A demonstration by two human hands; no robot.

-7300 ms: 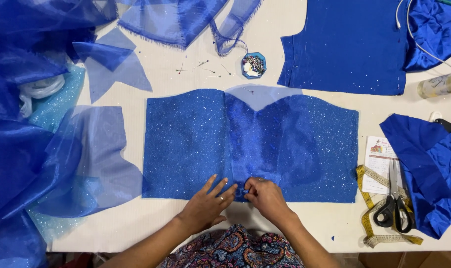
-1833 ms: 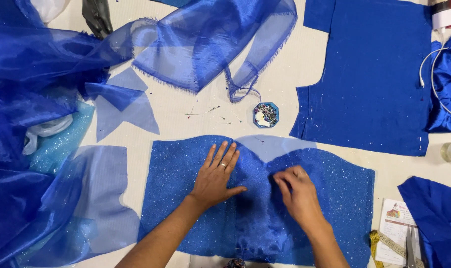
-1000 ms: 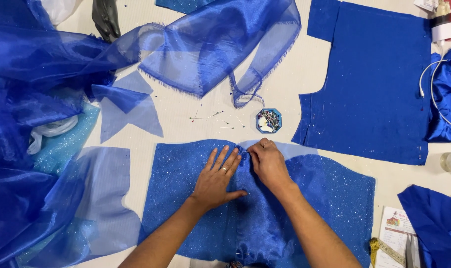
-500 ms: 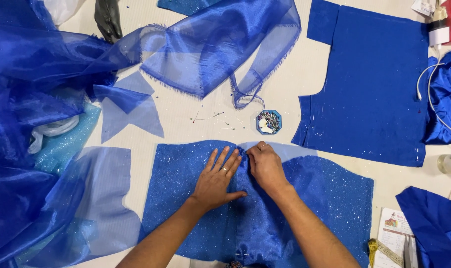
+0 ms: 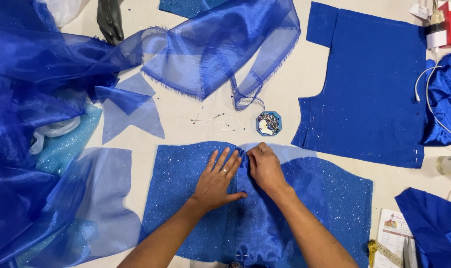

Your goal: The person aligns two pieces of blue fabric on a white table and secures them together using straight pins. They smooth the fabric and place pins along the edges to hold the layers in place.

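Two hands on glittery blue fabric panel (image 5: 185,188).
Left hand (image 5: 216,179) lies spread flat; right hand (image 5: 264,167) pinches the panel's top edge near a pin box (image 5: 269,123).

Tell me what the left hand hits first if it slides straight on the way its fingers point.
The left hand points up and slightly right across the glitter fabric. Past the fabric's top edge comes bare table, then probably the loose pins, left of the pin box.
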